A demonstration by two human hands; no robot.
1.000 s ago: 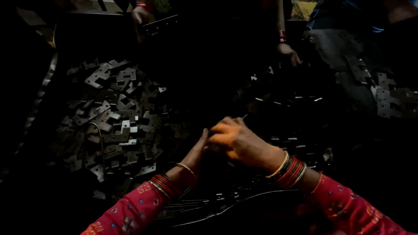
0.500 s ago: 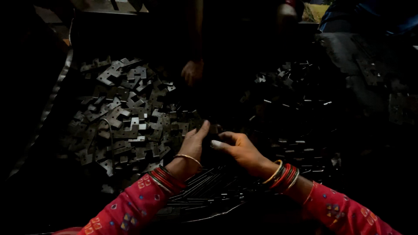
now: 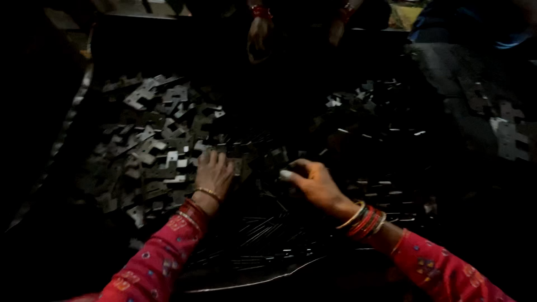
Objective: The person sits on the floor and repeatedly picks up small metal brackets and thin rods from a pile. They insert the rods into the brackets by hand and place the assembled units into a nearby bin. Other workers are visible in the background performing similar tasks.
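Nearest, two arms in red patterned sleeves reach forward from the bottom edge, each wrist ringed with bangles. Just beyond the sleeves lies a dark shallow tray (image 3: pixel 246 282) with a curved bright rim, holding a loose scatter of thin metal strips (image 3: pixel 263 229), too many and too dim to count. The left hand (image 3: pixel 213 174) lies palm down with its fingers spread flat on the near edge of a big heap of flat notched metal plates (image 3: pixel 159 148); its grip is released, pressing rather than grasping. The right hand (image 3: pixel 313 182) is turned inward, thumb and fingers pinched around a small dark piece (image 3: pixel 291 169) that is hard to make out. Right of it, another dim spread of metal pieces (image 3: pixel 386 140) covers the dark desk (image 3: pixel 464 128). Farthest off, at the top edge, two hands of another person (image 3: pixel 258 33) hang over the work, both wrists with red bangles.
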